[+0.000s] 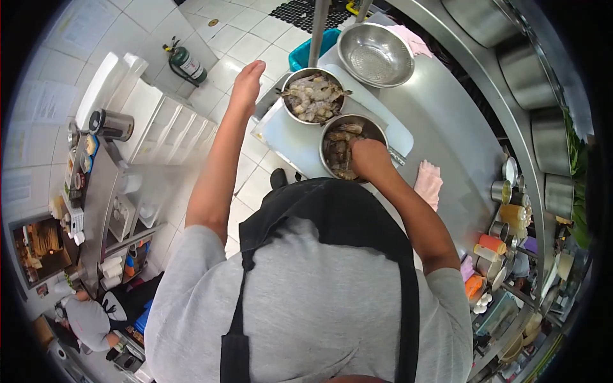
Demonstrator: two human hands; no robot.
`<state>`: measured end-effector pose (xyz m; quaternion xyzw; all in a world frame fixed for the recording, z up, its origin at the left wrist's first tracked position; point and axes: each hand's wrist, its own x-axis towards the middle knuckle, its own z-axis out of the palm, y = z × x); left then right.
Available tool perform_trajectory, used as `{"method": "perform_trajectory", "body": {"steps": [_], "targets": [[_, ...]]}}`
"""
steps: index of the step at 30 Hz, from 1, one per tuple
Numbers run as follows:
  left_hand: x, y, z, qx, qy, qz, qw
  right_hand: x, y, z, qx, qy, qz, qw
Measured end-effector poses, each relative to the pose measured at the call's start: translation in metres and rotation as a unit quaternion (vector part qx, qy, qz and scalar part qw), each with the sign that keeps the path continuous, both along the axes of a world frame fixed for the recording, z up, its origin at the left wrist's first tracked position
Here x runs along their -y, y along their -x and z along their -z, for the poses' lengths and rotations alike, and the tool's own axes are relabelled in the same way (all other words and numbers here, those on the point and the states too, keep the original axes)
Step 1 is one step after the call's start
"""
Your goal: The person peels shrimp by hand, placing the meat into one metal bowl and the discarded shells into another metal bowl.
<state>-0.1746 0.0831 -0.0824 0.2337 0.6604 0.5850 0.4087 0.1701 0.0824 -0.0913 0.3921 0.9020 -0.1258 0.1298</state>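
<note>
My left hand (248,84) is held out in the air to the left of the cutting board, with its fingers stretched and nothing seen in it. My right hand (371,158) reaches into a round metal bowl of unpeeled shrimp (341,137); its fingertips are hidden, so whether it grips a shrimp does not show. Touching that bowl on its far side is a second metal bowl, heaped with paler, greyish shrimp (314,99). Both bowls stand on a white cutting board (284,137). A short metal piece (397,157) juts out beside my right wrist.
A perforated metal colander (375,56) sits at the far end of the steel counter (447,121). A pink cloth (428,184) lies right of my forearm. Beyond the board is a teal bin (313,52). Pots line the right shelf; another person (89,322) stands at lower left.
</note>
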Motion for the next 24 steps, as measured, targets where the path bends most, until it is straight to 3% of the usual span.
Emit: {"method": "perform_trajectory", "body": {"steps": [2,4,6,7,8,10,12,14,16,17,18,19,21,24], "targets": [[0.011,-0.012,-0.004,-0.036,-0.03,0.008,0.999,0.001,-0.007,-0.037,-0.035,-0.022,0.029,0.999],[0.026,-0.029,-0.021,0.053,-0.076,0.158,0.983,-0.006,-0.02,-0.066,-0.215,0.106,0.124,0.963],[0.042,-0.052,-0.037,0.059,-0.025,0.345,0.937,-0.012,-0.032,-0.082,-0.23,0.159,0.16,0.947],[0.048,-0.066,-0.051,0.041,0.019,0.41,0.911,-0.014,-0.037,-0.081,-0.355,0.278,0.219,0.865],[0.054,-0.084,-0.062,0.021,0.065,0.473,0.879,-0.013,-0.042,-0.082,-0.467,0.387,0.267,0.749],[0.061,-0.122,-0.066,0.078,0.034,0.451,0.888,-0.005,-0.038,-0.089,-0.5,0.382,0.268,0.73],[0.056,-0.149,-0.062,0.082,-0.001,0.446,0.891,0.004,-0.03,-0.086,-0.602,0.399,0.29,0.627],[0.05,-0.17,-0.061,0.06,-0.129,0.337,0.931,0.009,-0.025,-0.083,-0.609,0.356,0.291,0.646],[0.044,-0.173,-0.07,0.076,-0.118,0.315,0.939,0.012,-0.023,-0.089,-0.615,0.312,0.29,0.664],[0.042,-0.171,-0.071,0.033,-0.127,0.32,0.938,0.016,-0.024,-0.096,-0.594,0.125,0.245,0.756],[0.04,-0.17,-0.072,-0.01,-0.135,0.324,0.936,0.018,-0.025,-0.105,-0.546,-0.066,0.191,0.813],[0.04,-0.168,-0.074,-0.012,-0.133,0.326,0.936,0.017,-0.025,-0.116,-0.548,-0.065,0.193,0.811],[0.042,-0.167,-0.079,-0.11,-0.093,0.374,0.916,0.012,-0.028,-0.131,-0.465,-0.208,0.068,0.858],[0.039,-0.171,-0.083,-0.121,-0.063,0.44,0.888,0.002,-0.033,-0.12,-0.43,-0.108,0.007,0.896]]}}
